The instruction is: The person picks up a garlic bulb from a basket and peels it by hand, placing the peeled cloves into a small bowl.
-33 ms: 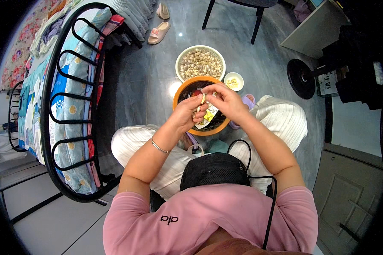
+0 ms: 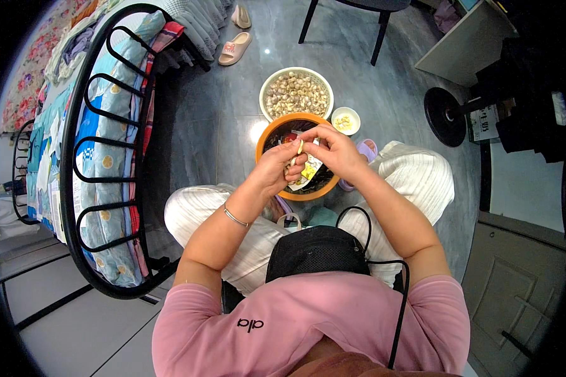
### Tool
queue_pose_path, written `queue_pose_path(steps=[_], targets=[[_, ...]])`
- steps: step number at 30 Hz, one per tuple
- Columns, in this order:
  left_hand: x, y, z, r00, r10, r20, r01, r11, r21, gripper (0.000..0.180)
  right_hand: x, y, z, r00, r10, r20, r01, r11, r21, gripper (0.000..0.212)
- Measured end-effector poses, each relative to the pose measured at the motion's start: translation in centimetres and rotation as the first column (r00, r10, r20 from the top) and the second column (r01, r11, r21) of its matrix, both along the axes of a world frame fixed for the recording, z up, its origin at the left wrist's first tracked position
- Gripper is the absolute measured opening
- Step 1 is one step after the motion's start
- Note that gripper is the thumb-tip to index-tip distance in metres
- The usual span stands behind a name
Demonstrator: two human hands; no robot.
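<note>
Over an orange-rimmed bin (image 2: 263,139), my two hands meet at one pale yellow garlic clove (image 2: 300,146). My left hand (image 2: 279,164) pinches it between thumb and forefinger, while its other fingers curl around more pale cloves in the palm. From the right, my right hand (image 2: 335,151) has its thumb and fingertips closed at the clove's upper end. Inside the dark-lined bin lie a white and yellow wrapper (image 2: 310,173) and something red, partly hidden by my hands. Beyond it stands a wide white basin (image 2: 263,94) full of unpeeled-looking cloves. A small white bowl (image 2: 355,127) holds several yellowish cloves.
A bed with a black metal frame (image 2: 69,176) stands at the left. Beige slippers (image 2: 234,49) lie on the grey floor, and a dark chair (image 2: 377,5) stands at the far side. At the right are a round black stand base (image 2: 446,117) and a cabinet (image 2: 516,295).
My fingers have shifted very slightly around the clove. The containers and everything else stay where they were.
</note>
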State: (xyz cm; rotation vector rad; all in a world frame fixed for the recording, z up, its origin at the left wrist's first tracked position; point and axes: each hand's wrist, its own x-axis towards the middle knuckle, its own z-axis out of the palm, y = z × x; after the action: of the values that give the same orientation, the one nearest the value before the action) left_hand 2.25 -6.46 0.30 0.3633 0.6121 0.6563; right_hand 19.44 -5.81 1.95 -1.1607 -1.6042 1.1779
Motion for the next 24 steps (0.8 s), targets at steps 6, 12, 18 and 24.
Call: queue_pose_path(steps=[6,12,18,24], targets=[[0.0,0.0,-0.1,0.999,0.008,-0.050,-0.007,1.000,0.025,0.030,0.5,0.2,-0.2,0.997,0.081,0.009,-0.078,0.983,-0.164,0.012],[0.3,-0.1,0.4,0.987,0.073,-0.143,-0.068,0.997,0.042,0.033,0.7,0.5,-1.5,0.973,0.036,-0.229,-0.094,0.964,-0.249,0.013],[0.3,-0.1,-0.3,0.978,0.139,-0.154,-0.114,0.980,0.162,0.019,0.6,0.4,-1.0,0.941,0.038,-0.335,-0.142,0.946,-0.291,0.013],[0.3,0.0,-0.5,0.943,0.199,-0.267,-0.127,0.956,0.264,0.015,0.6,0.4,-1.2,0.963,0.042,-0.268,-0.125,0.944,-0.304,0.016]])
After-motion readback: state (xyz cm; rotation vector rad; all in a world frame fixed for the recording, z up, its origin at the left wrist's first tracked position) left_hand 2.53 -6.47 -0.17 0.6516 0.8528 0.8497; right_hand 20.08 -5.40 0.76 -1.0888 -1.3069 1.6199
